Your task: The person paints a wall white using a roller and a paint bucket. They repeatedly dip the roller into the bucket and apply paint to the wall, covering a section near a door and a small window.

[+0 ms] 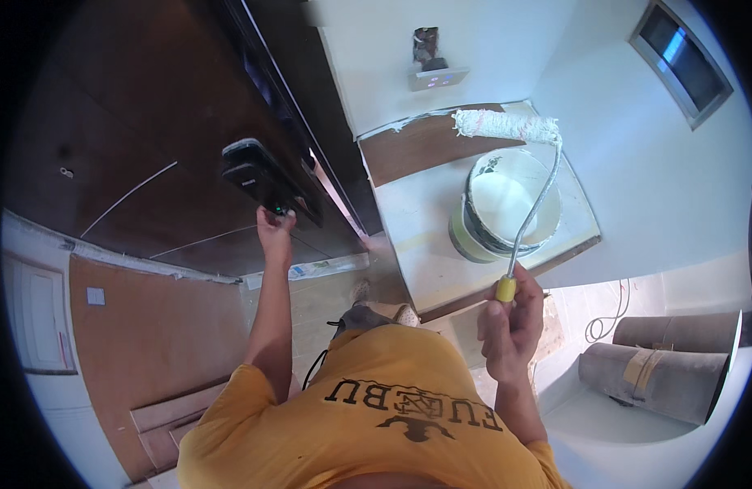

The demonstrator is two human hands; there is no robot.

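Observation:
A paint roller with a yellow grip is held in my right hand. Its bent metal rod rises past the paint bucket, and the shaggy, paint-coated roller sleeve is beyond the bucket's far rim. White paint lies inside the bucket, which stands on a partly white, partly brown board top. My left hand reaches to a dark door. Thumb and fingers pinch the lower end of a black electronic door lock, beside a small green light; the exact part gripped is hidden.
A wall switch panel hangs out below an open wall box. At right, brown rolls lie on a white curved surface, with a cable on the floor behind. A brown panelled door stands at lower left.

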